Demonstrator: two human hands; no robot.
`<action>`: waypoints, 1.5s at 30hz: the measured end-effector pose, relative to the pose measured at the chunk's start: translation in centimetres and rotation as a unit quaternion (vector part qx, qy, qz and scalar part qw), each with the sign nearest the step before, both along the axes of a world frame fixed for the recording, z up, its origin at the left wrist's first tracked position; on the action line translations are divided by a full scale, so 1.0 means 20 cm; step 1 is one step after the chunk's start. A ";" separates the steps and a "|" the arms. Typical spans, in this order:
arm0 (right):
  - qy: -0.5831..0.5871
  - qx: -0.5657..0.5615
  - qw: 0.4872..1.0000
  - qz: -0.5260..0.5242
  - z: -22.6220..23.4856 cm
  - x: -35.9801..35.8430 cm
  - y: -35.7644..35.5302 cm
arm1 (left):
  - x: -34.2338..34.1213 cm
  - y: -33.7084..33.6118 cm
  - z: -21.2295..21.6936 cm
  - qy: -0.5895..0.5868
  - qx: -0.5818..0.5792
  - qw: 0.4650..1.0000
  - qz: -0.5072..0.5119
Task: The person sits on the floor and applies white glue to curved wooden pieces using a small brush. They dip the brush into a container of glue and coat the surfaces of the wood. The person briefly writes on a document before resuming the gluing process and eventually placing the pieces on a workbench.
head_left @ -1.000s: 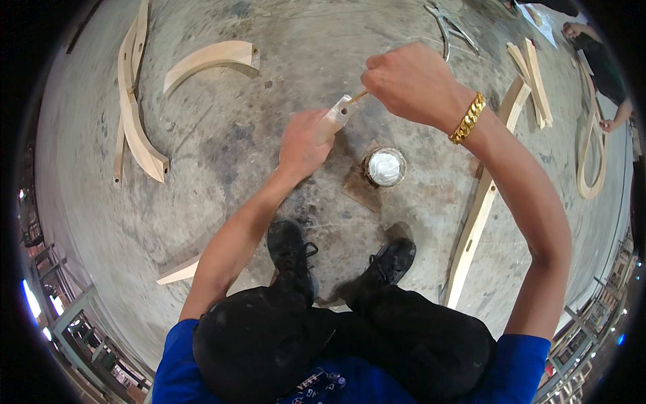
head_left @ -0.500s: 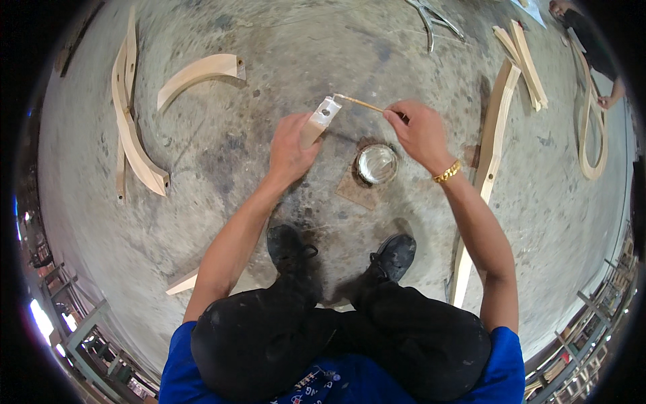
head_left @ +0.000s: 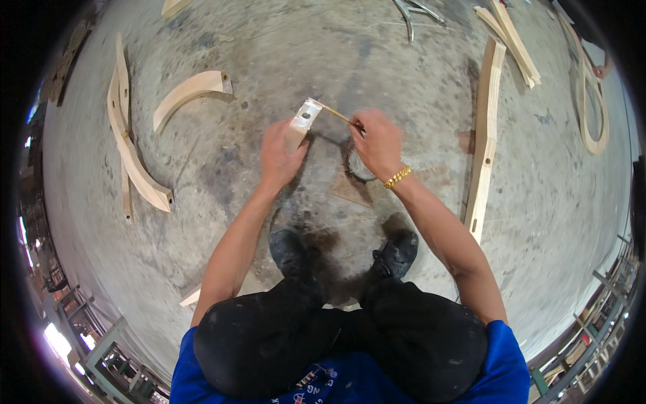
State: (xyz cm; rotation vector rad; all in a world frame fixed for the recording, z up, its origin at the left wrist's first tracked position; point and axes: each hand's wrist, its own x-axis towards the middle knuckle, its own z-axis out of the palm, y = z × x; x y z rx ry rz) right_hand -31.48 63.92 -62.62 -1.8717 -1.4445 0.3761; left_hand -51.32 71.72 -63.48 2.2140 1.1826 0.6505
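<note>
Wooden piece (head_left: 303, 124), white-coated holed end exposed: gripped by left hand (head_left: 280, 156). Thin stick (head_left: 336, 114), tip at coated end: held by right hand (head_left: 378, 143).

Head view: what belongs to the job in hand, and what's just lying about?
Probably in use:
wooden part, in left hand
stick, in right hand
container, partly hidden

Apparently lying about:
arched wooden piece, left
metal tool, top
long wooden beam, right

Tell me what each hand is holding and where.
Left hand: a wood piece, behind its white end. Right hand: a thin stick, by the end away from the wood.
</note>
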 end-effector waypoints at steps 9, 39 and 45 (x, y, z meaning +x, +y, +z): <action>0.032 0.025 0.996 -0.078 -0.02 0.37 -0.26 | -0.28 -0.17 0.10 0.308 -0.148 0.940 -0.019; 0.268 -0.335 0.867 -0.252 0.07 1.10 -1.16 | 0.35 0.22 0.28 0.039 -0.014 0.998 -0.047; 0.413 -0.105 0.894 -0.137 0.38 0.81 -0.41 | 0.39 -0.31 0.36 0.028 -0.264 0.939 -0.221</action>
